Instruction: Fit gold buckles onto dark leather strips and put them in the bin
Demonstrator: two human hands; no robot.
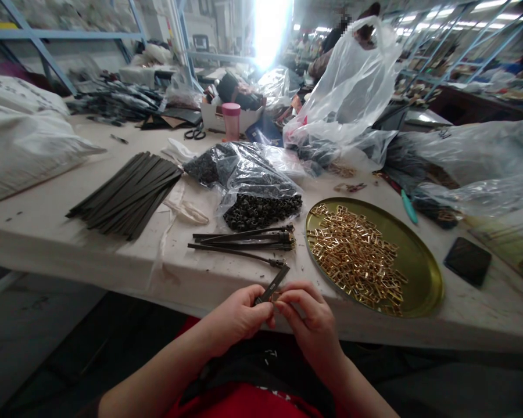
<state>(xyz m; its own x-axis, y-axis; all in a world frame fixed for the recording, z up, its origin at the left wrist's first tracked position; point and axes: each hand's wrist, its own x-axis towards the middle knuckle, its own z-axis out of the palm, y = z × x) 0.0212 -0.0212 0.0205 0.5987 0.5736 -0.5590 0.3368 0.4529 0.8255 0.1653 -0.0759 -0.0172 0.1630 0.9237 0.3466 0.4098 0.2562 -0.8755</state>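
My left hand [237, 318] pinches a short dark strap [273, 283] that sticks up and to the right from my fingers, just off the table's near edge. My right hand [310, 320] meets it, fingertips closed on a small gold buckle [275, 296] at the strap's lower end. Just ahead lie a few finished dark straps [244, 239] with fittings at their right ends. To the right stands a round brass tray [422, 270] heaped with several gold buckles [353, 252].
A fan of flat dark strips [128, 194] lies at left. Clear bags of small black rings [255, 186] sit behind the straps. A black phone [468, 260] lies right of the tray. Scissors [194, 133], a pink cup [231, 119], plastic bags and white sacks crowd the back.
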